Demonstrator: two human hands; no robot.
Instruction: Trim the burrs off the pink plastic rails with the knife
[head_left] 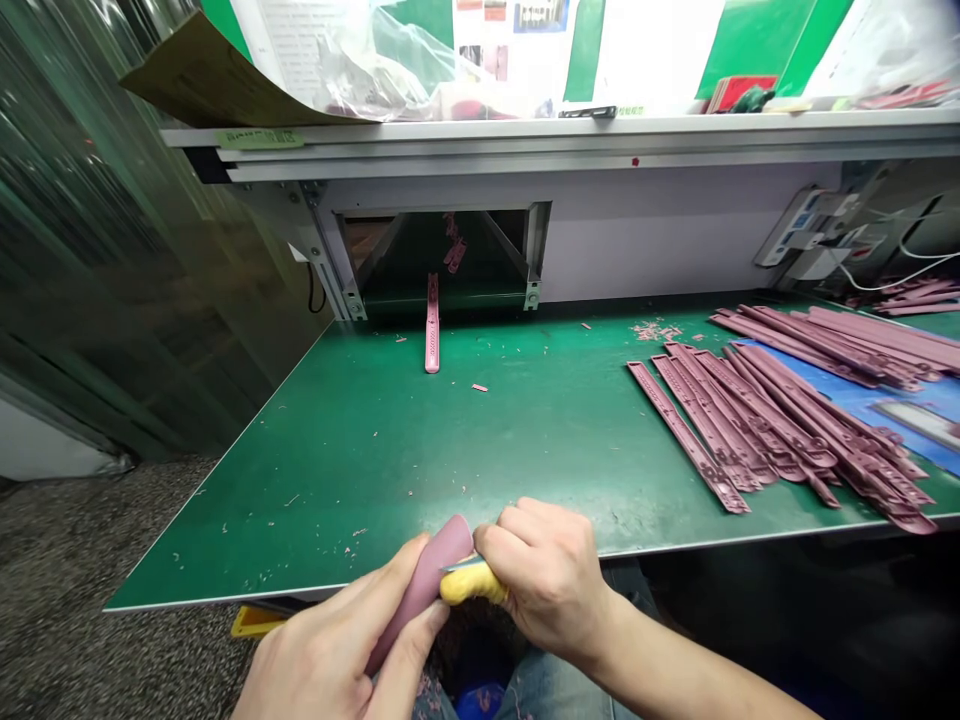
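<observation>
My left hand (337, 640) is closed around a long pink plastic strip (433, 572), its rounded end pointing up and away from me. Closed too, my right hand (547, 580) grips a small knife blade (463, 565) that lies against the strip's right edge. A yellow covering (472, 582) wraps what looks like the right thumb. Both hands are just in front of the table's near edge, above my lap. The blade's handle, if any, is hidden inside my right fist.
Several pink strips (780, 420) lie piled at the right of the green table (300, 480), partly on a blue sheet (840, 395). One strip (432, 335) juts from a conveyor opening (450, 300). Pink shavings (656, 330) are scattered about. A metal-edged shelf (525, 150) spans the back.
</observation>
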